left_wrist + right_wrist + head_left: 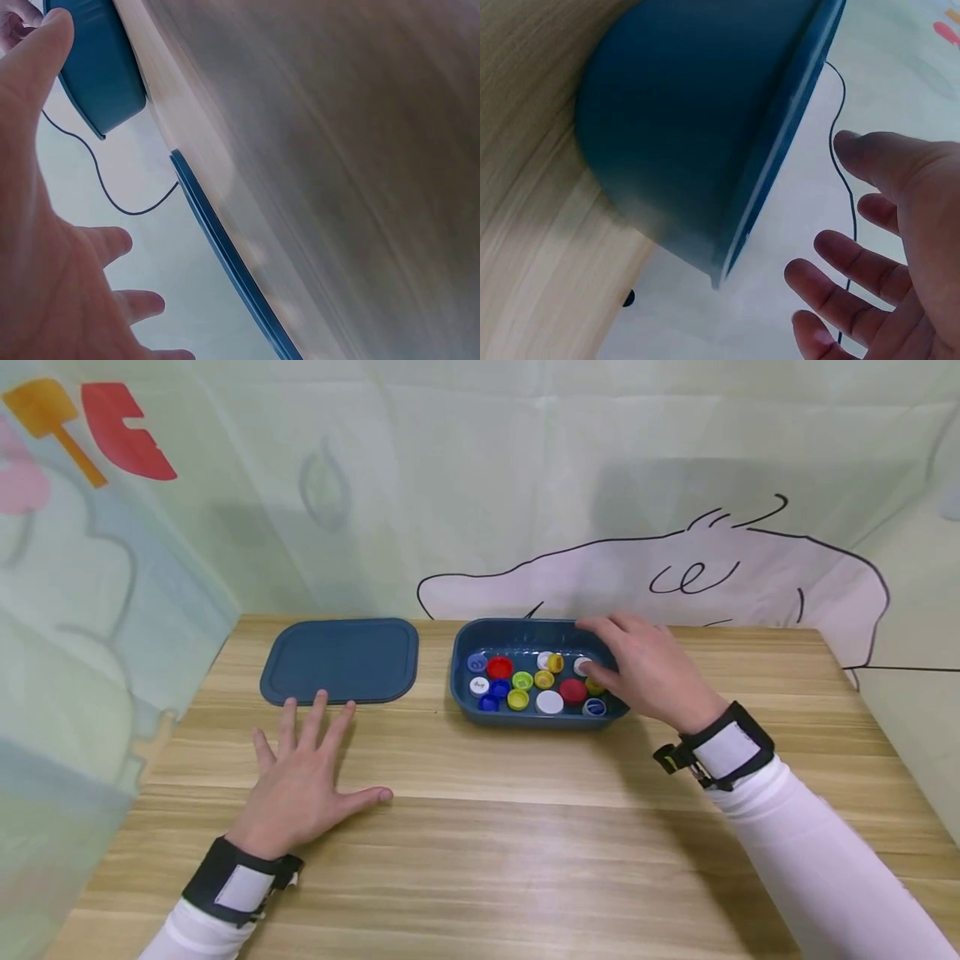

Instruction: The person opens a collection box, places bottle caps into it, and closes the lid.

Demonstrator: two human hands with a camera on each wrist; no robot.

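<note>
A dark blue box (540, 722) stands on the table with several bottle caps inside, among them a red cap (573, 692), a white cap (550, 702) and a yellow cap (517, 699). Over the box's right end hovers my right hand (647, 670), its fingers loosely bent and nothing visible between them. In the right wrist view the fingertips (810, 281) are apart from the box wall. My left hand (300, 785) is spread with straight fingers, just in front of a flat dark blue lid (341, 660); it holds nothing.
The wooden table (480, 860) carries the box and lid near its back edge. Right behind that edge hangs a pale printed cloth (480, 485), which also covers the left side.
</note>
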